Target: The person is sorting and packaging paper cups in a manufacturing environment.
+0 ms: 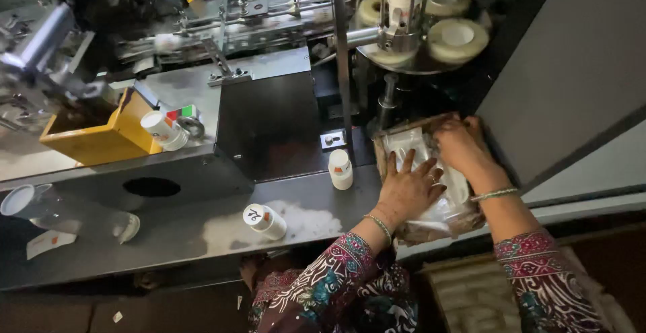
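Note:
A cardboard box (381, 146) lined with clear plastic stands at the edge of a metal machine table (323, 198). White paper pieces (410, 146) lie inside it. My left hand (409, 188) lies flat, fingers spread, on the plastic and the white pieces. My right hand (461, 146) reaches into the far side of the box, fingers curled down among the contents; what it grips is hidden. Both wrists carry bangles.
Paper cups lie on the table: one upright (340, 169), one on its side (264, 221), another (163, 129) by a yellow bin (101, 134). A clear tube of cups (67, 215) lies left. A rotating cup-forming machine (431, 30) stands behind the box. An oval hole (151, 186) opens in the table.

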